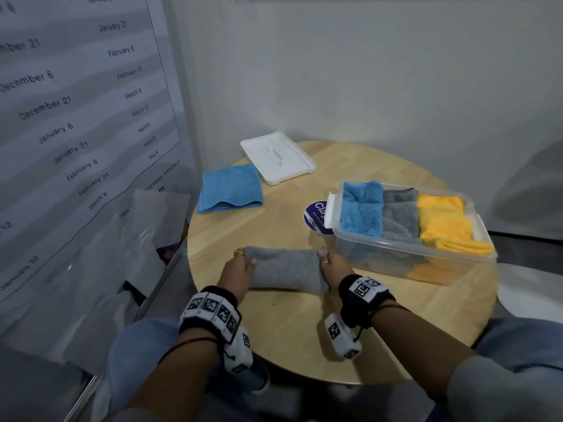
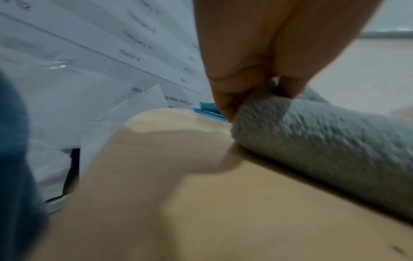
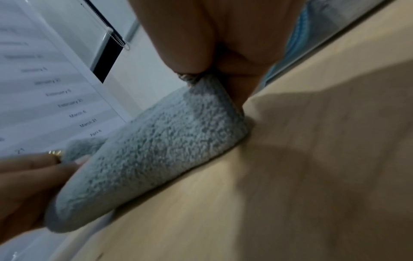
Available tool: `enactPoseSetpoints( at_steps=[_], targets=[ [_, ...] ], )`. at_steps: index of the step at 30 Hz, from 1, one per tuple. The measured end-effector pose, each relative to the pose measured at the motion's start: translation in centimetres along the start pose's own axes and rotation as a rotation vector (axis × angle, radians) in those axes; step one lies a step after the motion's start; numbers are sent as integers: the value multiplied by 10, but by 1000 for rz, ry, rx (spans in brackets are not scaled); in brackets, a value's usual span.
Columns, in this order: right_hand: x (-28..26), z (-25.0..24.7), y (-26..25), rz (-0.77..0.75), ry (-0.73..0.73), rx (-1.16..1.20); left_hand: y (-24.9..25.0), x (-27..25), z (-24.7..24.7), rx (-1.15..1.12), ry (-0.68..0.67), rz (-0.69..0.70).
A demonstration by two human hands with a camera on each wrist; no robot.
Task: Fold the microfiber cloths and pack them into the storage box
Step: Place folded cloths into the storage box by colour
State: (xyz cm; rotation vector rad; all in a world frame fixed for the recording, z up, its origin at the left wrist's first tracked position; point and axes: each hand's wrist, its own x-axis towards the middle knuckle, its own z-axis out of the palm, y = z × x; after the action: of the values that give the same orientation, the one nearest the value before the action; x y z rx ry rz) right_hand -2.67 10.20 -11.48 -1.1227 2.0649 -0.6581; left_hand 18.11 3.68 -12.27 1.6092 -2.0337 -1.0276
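Note:
A folded grey cloth lies on the round wooden table near its front. My left hand pinches its left end, thumb on top. My right hand pinches the cloth's right end. The clear storage box stands just right of the cloth and holds a blue cloth, a grey cloth and a yellow cloth side by side. A second blue cloth lies folded at the table's far left.
The box's white lid lies at the table's far edge. A round dark-blue sticker sits left of the box. A sheet printed with dates covers the left wall. My jeans-clad knees are under the table's near edge.

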Motion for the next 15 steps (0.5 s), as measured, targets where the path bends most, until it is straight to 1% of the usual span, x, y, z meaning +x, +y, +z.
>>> enactPoseSetpoints(
  at_steps=[1, 2, 4, 6, 8, 10, 11, 13, 14, 15],
  targets=[
    [3, 2, -2, 6, 15, -34, 5, 3, 4, 136, 17, -34],
    [7, 4, -2, 9, 36, -55, 10, 7, 7, 222, 14, -82],
    [12, 8, -3, 24, 60, -114, 18, 12, 9, 325, -20, -158],
    [17, 11, -2, 34, 67, -168, 18, 19, 13, 399, -59, -167],
    [21, 13, -4, 49, 54, -186, 15, 22, 17, 449, -84, -169],
    [23, 16, -6, 96, 49, -197, 12, 24, 21, 479, -58, -192],
    [24, 17, -8, 119, 46, -188, 11, 24, 21, 478, -33, -224],
    [23, 20, -12, 128, 40, -217, 9, 23, 24, 448, -3, -330],
    [22, 21, -14, 116, 38, -258, 5, 25, 25, 420, -16, -365],
    [22, 21, -15, 103, 38, -300, 1, 27, 27, 392, -45, -359]
  ],
)
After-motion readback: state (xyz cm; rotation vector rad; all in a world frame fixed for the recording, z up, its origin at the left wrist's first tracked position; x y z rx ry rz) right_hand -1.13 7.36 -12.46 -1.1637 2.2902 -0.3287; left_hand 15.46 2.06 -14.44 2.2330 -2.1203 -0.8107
